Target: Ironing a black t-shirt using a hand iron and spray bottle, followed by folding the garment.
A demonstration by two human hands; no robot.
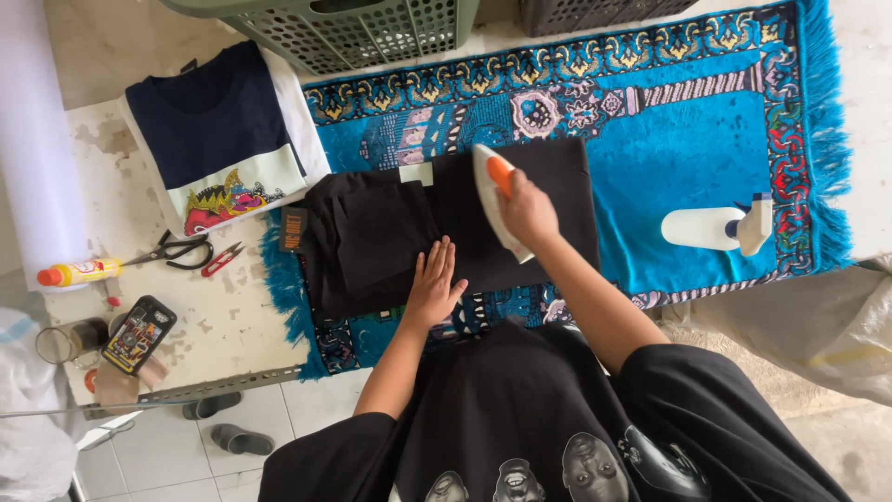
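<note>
Pressing down on a black garment (520,218), the right hand (526,212) is closed around the orange handle of a white iron (494,200), whose soleplate rests on the cloth. The left hand (433,284) lies flat, fingers spread and holding nothing, on the folded part of the same garment, apparently pinning it so the fabric stays taut beside the iron. The garment is spread across a blue patterned rug (688,139) that covers the worktop (223,316), probably serving as padding under the heat.

Well to the right on the rug lies a white spray bottle (711,228), on its side within reach. To the left, off the rug, a folded navy and white shirt (218,139) with a colourful print sits apart from the pressing. Nearer the edge are black-handled scissors (177,251), a small red clipper (223,259), a yellow bottle with an orange cap (79,272) and a phone (137,333). A green perforated laundry basket (353,33) stands at the far edge; what it holds cannot be made out.
</note>
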